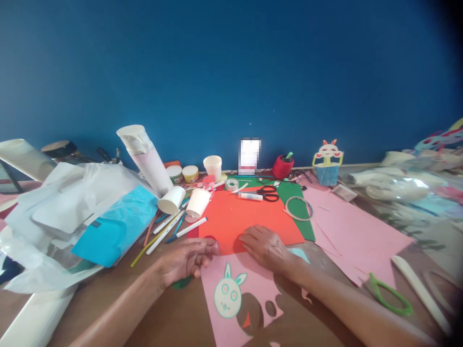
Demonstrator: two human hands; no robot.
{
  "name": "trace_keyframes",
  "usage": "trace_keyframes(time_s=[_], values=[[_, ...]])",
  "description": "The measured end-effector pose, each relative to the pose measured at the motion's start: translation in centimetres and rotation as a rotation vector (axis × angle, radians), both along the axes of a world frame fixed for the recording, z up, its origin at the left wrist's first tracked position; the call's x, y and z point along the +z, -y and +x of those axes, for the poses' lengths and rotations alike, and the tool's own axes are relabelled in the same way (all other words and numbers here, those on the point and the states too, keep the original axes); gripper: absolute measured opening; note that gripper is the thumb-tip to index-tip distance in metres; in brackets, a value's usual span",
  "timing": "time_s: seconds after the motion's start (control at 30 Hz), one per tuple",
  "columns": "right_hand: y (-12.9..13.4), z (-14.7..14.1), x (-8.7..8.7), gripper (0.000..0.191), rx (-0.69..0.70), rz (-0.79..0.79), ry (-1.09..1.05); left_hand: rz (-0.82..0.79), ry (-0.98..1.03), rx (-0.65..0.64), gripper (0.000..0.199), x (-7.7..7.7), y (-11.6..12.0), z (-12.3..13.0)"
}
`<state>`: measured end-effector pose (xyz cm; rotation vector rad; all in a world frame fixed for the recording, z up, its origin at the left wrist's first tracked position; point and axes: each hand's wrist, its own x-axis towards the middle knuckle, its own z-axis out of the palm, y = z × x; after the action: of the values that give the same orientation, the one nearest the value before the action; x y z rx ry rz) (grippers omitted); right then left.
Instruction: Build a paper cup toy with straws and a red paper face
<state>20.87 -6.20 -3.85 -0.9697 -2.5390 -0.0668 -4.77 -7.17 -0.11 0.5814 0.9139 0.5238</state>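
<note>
My left hand [190,259] hovers at the lower left edge of an orange paper sheet [249,217], fingers loosely curled and apart. A dark red curve shows by its fingertips; whether it is a thing or a shadow I cannot tell. My right hand [265,248] rests palm down on the sheet's lower edge, fingers stretched out. Below both hands lies a pink sheet [213,289] with round holes cut in it. A pale paper rabbit face [227,298], outlined in green, lies on it. A small orange scrap [247,320] shows within one hole.
Scissors [269,193] and a glue stick [250,196] lie on the orange sheet. Paper cups [198,203], markers [188,229] and a blue packet [117,229] crowd the left. Rightward are a tape ring [298,208], another pink sheet [361,226] and green-handled scissors [390,296].
</note>
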Motion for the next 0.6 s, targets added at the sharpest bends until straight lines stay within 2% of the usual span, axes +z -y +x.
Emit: trace_keyframes(time_s=[0.2,0.37,0.5,0.6], values=[[0.0,-0.1,-0.2,0.016,-0.015,-0.013,-0.014,0.095,-0.003,-0.049,0.029,-0.7,-0.4,1.5],[0.0,0.1,0.0,0.017,-0.028,-0.074,-0.027,0.134,-0.073,-0.055,0.030,0.6,-0.6,0.5],[-0.1,0.6,0.7,0.031,0.039,-0.132,-0.050,0.123,-0.090,-0.006,0.034,1.9,-0.2,-0.8],[-0.2,0.7,0.9,0.035,0.059,-0.148,-0.056,0.095,-0.061,0.003,0.038,2.1,0.1,-0.9]])
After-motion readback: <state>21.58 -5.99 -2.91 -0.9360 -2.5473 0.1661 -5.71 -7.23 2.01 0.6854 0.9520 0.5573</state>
